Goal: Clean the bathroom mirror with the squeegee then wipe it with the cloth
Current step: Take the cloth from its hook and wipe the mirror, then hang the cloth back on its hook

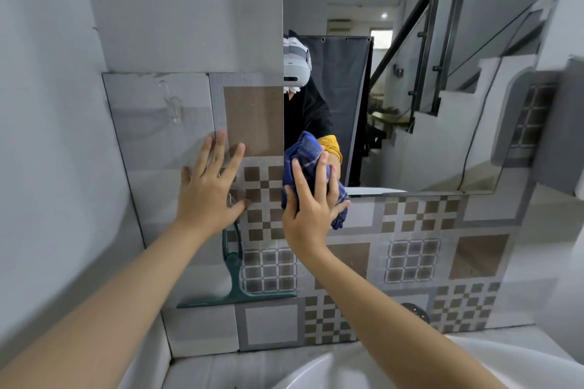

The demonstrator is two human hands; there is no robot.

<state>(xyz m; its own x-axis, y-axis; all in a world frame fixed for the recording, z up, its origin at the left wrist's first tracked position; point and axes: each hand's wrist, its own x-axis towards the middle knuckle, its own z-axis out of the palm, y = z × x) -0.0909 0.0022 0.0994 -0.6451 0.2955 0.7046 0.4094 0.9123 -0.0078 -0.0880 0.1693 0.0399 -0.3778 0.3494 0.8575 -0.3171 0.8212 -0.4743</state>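
The right hand (311,208) pressed a crumpled blue checked cloth (308,167) flat against the lower left corner of the frameless rectangular wall mirror (426,88), fingers spread over the fabric and gripping it against the glass; part of the cloth hung below the mirror's bottom edge, over the patterned tiles. The left hand (210,189) lay open and empty, palm flat on the grey and brown patterned tile wall (410,262) just left of the mirror, fingers splayed; beneath that hand a green plastic squeegee (235,278) hung on the tiles with its handle up and its blade level at the bottom, untouched by either hand. A clear plastic wall hook (172,104) sat on the grey tile further left and higher; the rim of a white ceramic basin (331,369) showed at the near right. The mirror reflected a white headset, a dark sleeve with a yellow cuff, a grey curtain and a staircase with glass railing; small lettering on the headset was too blurred to read.
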